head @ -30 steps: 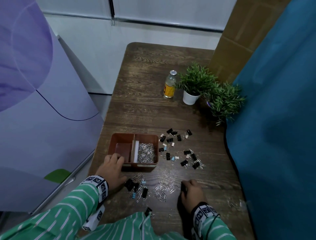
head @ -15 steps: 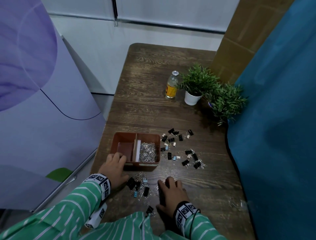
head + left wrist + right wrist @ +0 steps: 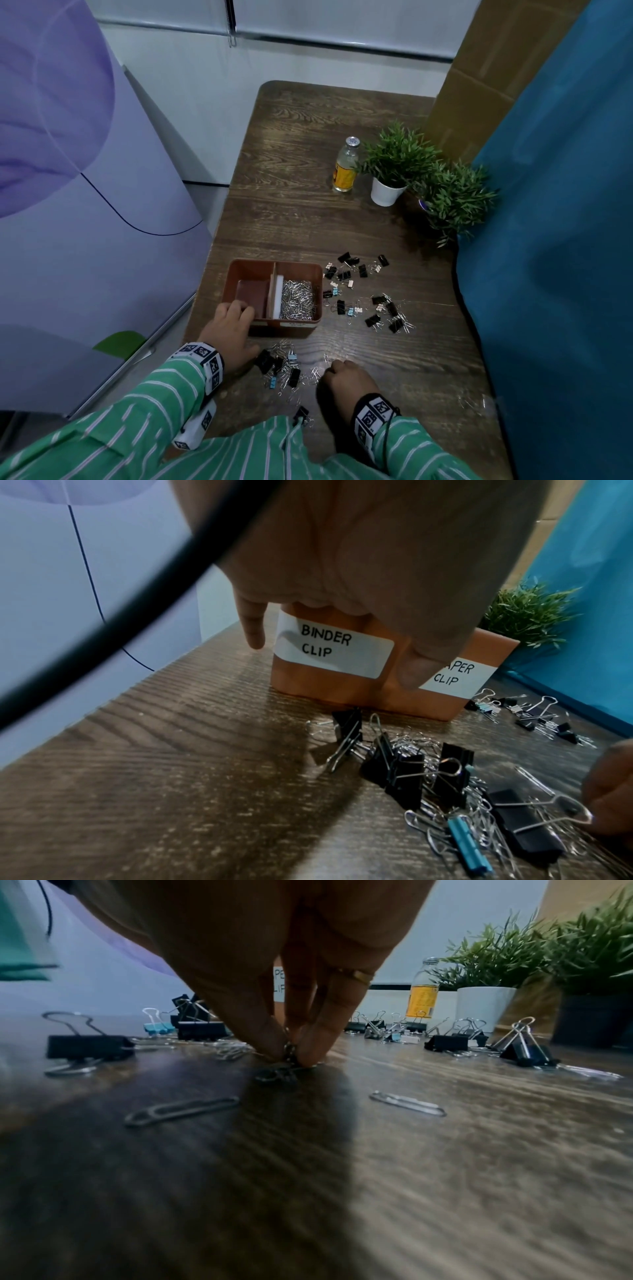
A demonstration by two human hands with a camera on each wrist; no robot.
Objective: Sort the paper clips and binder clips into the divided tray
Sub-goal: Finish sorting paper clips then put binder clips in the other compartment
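A brown divided tray [image 3: 298, 266] sits on the wooden table; its right compartment holds a heap of silver paper clips [image 3: 297, 299] and its left compartment [image 3: 251, 293] is bare. My left hand [image 3: 236, 313] grips the tray's near-left corner, thumb [image 3: 416, 666] on the front wall between the "BINDER CLIP" label [image 3: 332, 650] and the paper clip label. My right hand [image 3: 337, 371] is down on the table, its fingertips [image 3: 270, 1045] pinching a small bunch of paper clips [image 3: 281, 1073]. A mixed pile of binder clips and paper clips [image 3: 281, 370] lies between my hands.
More binder clips [image 3: 359, 294] are scattered right of the tray. A bottle [image 3: 346, 168] and two potted plants [image 3: 394, 171] [image 3: 455, 198] stand at the back right. A blue partition [image 3: 548, 274] runs along the table's right side. Two loose paper clips [image 3: 181, 1110] [image 3: 407, 1103] lie near my right hand.
My right hand has slid left across the table, sweeping over the loose paper clips, and has gone from flat to bunched fingertips pinching them. My left hand has stayed on the tray.
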